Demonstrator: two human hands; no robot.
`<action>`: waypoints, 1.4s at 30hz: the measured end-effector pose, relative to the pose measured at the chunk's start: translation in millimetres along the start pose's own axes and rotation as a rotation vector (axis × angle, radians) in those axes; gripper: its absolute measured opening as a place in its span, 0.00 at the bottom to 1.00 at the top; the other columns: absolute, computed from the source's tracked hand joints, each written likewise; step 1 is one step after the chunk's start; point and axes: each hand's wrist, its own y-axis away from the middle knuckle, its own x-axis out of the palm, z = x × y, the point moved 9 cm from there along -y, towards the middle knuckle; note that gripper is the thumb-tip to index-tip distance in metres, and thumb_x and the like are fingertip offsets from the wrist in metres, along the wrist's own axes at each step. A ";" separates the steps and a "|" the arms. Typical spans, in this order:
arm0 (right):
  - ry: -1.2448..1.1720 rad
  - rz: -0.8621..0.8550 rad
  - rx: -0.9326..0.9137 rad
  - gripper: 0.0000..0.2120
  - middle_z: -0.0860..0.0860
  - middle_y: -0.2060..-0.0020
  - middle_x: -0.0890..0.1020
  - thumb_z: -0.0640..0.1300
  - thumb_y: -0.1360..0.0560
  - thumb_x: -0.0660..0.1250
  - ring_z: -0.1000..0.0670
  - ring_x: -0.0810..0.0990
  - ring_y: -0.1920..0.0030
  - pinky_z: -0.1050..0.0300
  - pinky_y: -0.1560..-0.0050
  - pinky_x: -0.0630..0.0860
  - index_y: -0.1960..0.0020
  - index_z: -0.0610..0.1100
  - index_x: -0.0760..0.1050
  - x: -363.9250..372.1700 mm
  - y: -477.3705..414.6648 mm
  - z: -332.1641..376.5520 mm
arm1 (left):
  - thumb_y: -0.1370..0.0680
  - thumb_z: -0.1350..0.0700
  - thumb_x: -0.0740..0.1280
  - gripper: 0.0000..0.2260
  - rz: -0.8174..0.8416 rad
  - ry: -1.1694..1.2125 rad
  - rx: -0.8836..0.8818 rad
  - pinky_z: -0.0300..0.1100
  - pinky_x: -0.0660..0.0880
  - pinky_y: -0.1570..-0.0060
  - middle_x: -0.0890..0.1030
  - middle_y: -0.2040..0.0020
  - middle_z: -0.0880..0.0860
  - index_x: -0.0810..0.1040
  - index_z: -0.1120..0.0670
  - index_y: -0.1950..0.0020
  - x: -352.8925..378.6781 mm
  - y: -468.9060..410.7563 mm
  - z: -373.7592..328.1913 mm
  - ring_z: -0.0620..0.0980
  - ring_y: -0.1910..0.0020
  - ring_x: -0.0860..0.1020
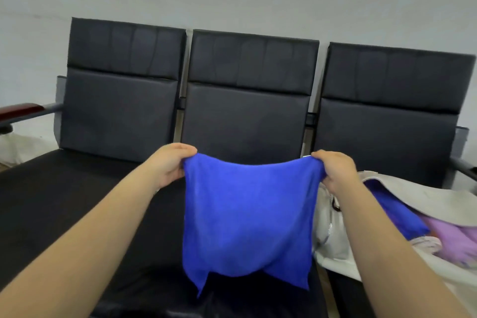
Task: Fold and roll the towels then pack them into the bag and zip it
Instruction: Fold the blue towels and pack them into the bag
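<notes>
I hold the blue towel (247, 219) hanging above the middle seat (160, 240), left hand (170, 165) and right hand (335, 173) each pinching one top corner; if either pinch slackens, the towel would likely drop crooked and spoil the fold.

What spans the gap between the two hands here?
In the head view, a blue towel hangs stretched between them, left hand and right hand each pinching a top corner.

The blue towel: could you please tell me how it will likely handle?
Probably floppy: the blue towel sags between the left hand and right hand, its lower corners dangling. Likely light, since pinched corners carry it.
</notes>
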 end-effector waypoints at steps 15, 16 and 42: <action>0.349 0.316 -0.430 0.10 0.54 0.59 0.83 0.38 0.27 0.72 0.60 0.82 0.58 0.67 0.56 0.77 0.58 0.51 0.75 82.7 97.1 -65.2 | 0.25 0.68 0.67 0.14 0.062 -0.310 0.336 0.32 0.77 0.56 0.84 0.51 0.47 0.82 0.51 0.47 97.7 45.8 77.0 0.39 0.54 0.82; 0.361 0.329 -0.440 0.10 0.53 0.58 0.83 0.39 0.27 0.72 0.59 0.82 0.57 0.66 0.55 0.78 0.59 0.52 0.75 85.7 97.0 -65.8 | 0.25 0.67 0.67 0.13 0.032 -0.336 0.367 0.31 0.77 0.57 0.84 0.53 0.46 0.82 0.50 0.49 97.3 45.8 77.9 0.38 0.57 0.82; 0.708 0.252 -0.757 0.14 0.53 0.54 0.78 0.35 0.22 0.65 0.54 0.76 0.53 0.71 0.52 0.70 0.40 0.45 0.80 49.3 92.7 -43.4 | 0.22 0.62 0.64 0.08 -0.089 -0.671 0.586 0.23 0.69 0.56 0.79 0.56 0.40 0.80 0.51 0.48 37.6 37.7 58.2 0.33 0.54 0.76</action>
